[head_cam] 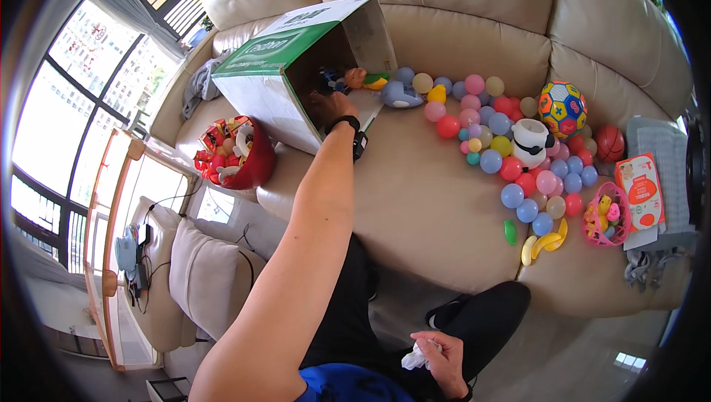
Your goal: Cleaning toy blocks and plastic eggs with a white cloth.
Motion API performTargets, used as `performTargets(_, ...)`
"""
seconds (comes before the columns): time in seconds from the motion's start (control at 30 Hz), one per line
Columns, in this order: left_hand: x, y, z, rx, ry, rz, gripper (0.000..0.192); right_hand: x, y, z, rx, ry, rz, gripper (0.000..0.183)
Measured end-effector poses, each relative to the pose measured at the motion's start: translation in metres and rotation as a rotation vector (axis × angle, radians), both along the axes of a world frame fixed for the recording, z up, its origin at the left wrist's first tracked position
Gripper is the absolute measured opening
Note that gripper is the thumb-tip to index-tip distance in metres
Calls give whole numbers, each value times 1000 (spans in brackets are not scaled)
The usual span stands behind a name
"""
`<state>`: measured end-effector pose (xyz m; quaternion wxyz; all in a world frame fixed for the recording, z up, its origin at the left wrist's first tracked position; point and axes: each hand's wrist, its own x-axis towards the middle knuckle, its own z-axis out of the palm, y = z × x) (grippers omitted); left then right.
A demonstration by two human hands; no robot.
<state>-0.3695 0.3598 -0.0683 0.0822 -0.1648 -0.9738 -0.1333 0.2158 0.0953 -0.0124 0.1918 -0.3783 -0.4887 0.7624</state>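
My left hand (338, 105) reaches into the open mouth of a cardboard box (261, 99) lying on its side on the sofa. Its fingers are in shadow, so their grip is unclear. Just beyond them lie a dark blue toy (332, 78) and an orange toy figure (355, 76) with yellow and green parts. A blue-grey plastic toy (401, 95) sits at the box's right edge. Low over my lap, my right hand (447, 358) holds a crumpled white tissue (414, 358).
Plastic balls (491, 161), a patterned ball (562, 109), a white toy container (530, 144) and toy bananas (550, 238) cover the right of the sofa (422, 202). A pink basket (606, 241) holds small toys. Left of the box stands a full red bucket (261, 160).
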Motion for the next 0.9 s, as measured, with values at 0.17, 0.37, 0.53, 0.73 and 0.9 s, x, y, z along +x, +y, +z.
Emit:
performTargets(0.17,71,4,31,-128,100,-104,32,-2,6,-5,9,-4,-13,19)
performTargets(0.37,107,-5,71,-97,53,-9,30,1,1,4,67,-53,-13,20)
performTargets(0.53,71,-7,41,348,-63,148,28,3,5,0,61,-47,19,20)
performTargets(0.73,79,-5,53,525,158,-4,35,1,7,-6,140,-94,36,23)
performTargets(0.9,125,-9,66,595,114,-463,54,0,-6,-6,100,-43,-77,19)
